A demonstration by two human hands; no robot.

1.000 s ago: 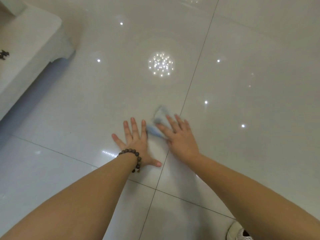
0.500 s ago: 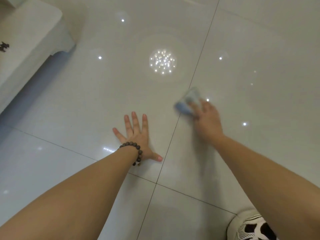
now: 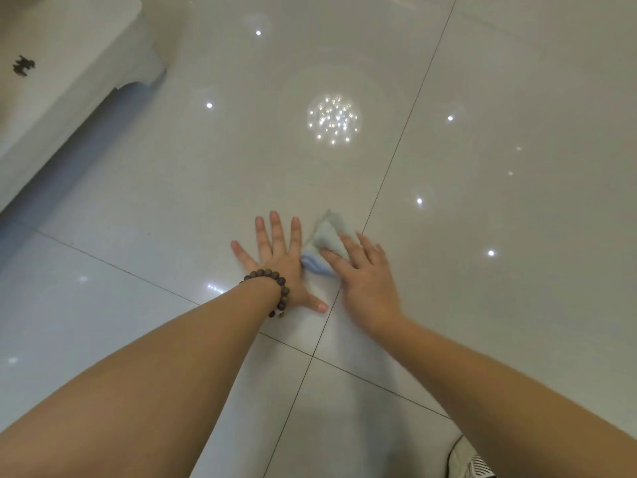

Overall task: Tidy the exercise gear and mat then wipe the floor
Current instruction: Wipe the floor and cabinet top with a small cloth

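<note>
A small light blue cloth (image 3: 322, 241) lies bunched on the glossy white tiled floor (image 3: 172, 188). My right hand (image 3: 365, 277) presses down on it, fingers over its near side, right beside a tile joint. My left hand (image 3: 277, 262) rests flat on the floor with fingers spread, touching the cloth's left edge; a dark bead bracelet (image 3: 272, 284) circles its wrist. No mat or exercise gear shows in this view.
A white piece of furniture (image 3: 72, 53) with a raised base stands at the upper left, with a dark gap beneath it. Ceiling lights reflect in the tiles ahead. A patterned shoe (image 3: 468, 460) shows at the bottom right edge.
My right hand swept the cloth out to the right and forward, then back left against my left hand. The left hand stayed planted on the floor.
</note>
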